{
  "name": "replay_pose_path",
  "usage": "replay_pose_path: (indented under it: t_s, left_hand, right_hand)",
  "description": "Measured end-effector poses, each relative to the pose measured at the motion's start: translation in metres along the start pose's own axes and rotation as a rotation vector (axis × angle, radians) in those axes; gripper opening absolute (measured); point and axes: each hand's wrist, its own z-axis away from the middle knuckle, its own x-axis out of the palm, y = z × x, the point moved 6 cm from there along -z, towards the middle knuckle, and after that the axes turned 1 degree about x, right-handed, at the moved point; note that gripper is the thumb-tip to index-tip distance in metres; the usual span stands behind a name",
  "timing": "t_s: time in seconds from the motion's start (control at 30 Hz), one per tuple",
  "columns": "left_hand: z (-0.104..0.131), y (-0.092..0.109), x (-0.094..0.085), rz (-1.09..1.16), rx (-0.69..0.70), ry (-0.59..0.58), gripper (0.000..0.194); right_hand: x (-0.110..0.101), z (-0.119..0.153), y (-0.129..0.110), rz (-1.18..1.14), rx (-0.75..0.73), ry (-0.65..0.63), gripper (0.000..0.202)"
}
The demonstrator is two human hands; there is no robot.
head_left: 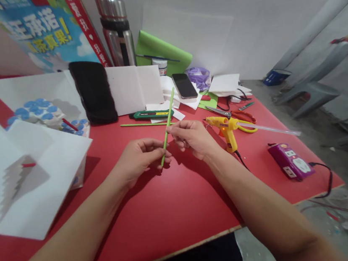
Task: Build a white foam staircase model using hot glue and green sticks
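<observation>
A red-topped table [159, 217] stands against a pale wall [261, 14], with a gray plastic stool [312, 93] and blue container [277, 77] beyond it on the dull gray floor [260, 98].

Seen up close, a plain room serves as a handicraft workspace, with a glue gun [231, 139], scissors [219, 112], a green cutter [153, 114] and rolled green paper [164, 49] on a red table [177, 206] by a pale wall [261, 18], a gray plastic stool [311, 91] beyond
</observation>
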Motion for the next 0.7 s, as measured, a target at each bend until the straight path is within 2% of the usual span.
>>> replay_pose_path:
  t_s: [0.2, 0.37, 0.7]
  left_hand:
    - [-0.002, 0.002, -0.005, -0.035, 0.035, 0.053, 0.028]
    - [-0.003, 0.001, -0.005, -0.007, 0.006, 0.072, 0.030]
    - [-0.006, 0.000, -0.016, 0.144, 0.031, 0.222, 0.034]
  right_hand:
    - [0.008, 0.004, 0.003, 0.186, 0.019, -0.092, 0.035]
    - [0.010, 0.005, 0.002, 0.188, 0.027, -0.091, 0.031]
    - [0.013, 0.008, 0.000, 0.319, 0.050, -0.102, 0.020]
